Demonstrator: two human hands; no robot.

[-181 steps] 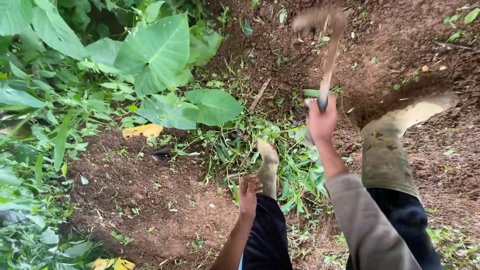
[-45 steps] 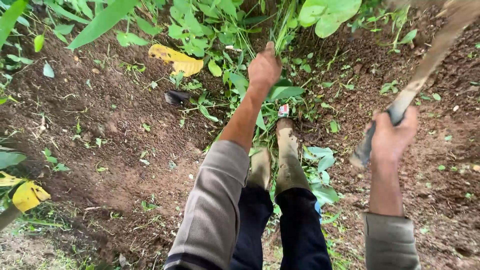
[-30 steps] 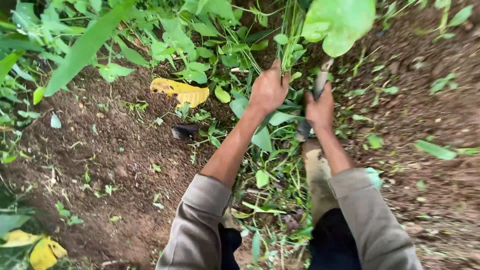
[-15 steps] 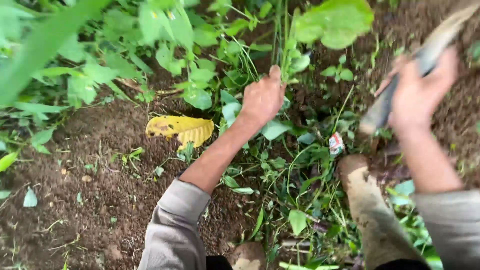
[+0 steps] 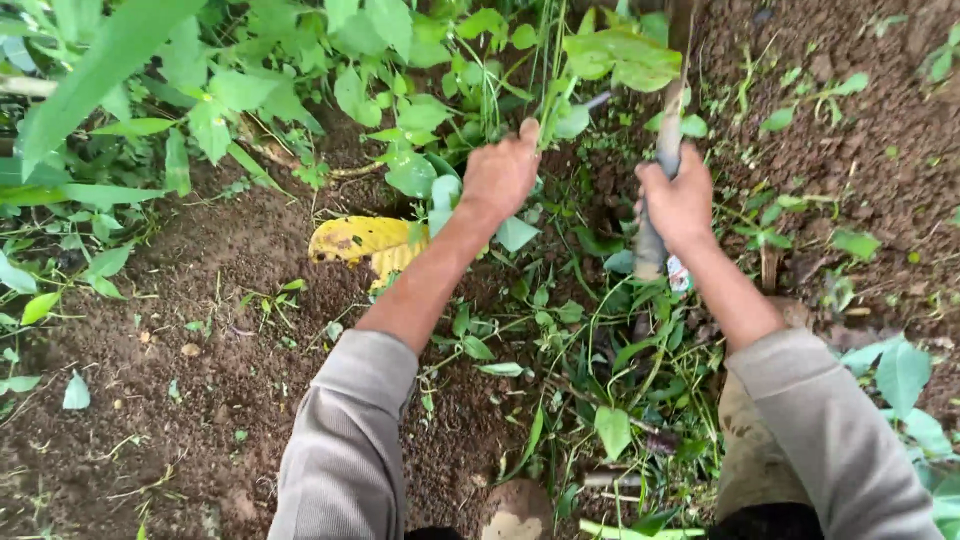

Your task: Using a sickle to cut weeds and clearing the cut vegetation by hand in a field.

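1. Since half a second ago: right hand (image 5: 682,198) has come down from the upper right toward centre; the long wooden tool handle (image 5: 660,190) it carries now stands near upright instead of slanting. Left hand (image 5: 500,172) sits in much the same spot at the clump of thin green stems (image 5: 550,95).
2. Containers: none in view, only ground and plants.
3. Edges and room: bare dark brown soil (image 5: 200,380) opens to the lower left and again along the upper right slope. Dense broad-leaved green weeds (image 5: 300,80) fill the top and left edge. Low creeping vines (image 5: 600,360) cover the ground between the two arms.
4. Curled yellow dead leaf (image 5: 365,240) lies on the soil just left of the left forearm, touching the weed edge.
5. Left hand: fingers curled shut around the base of the stems, thumb up; grip looks closed on them, though leaves hide part of it.
6. Right hand: fist closed fully around the handle, knuckles toward the camera. Handle's upper end runs up into the leaves and out of frame; the lower end shows just below the fist. Tool head not visible.
7. Both arms wear grey long sleeves (image 5: 345,440). A muddy olive rubber boot (image 5: 755,450) shows under the right sleeve, planted in the vines.
8. Hands are near each other, apart, stems between them.
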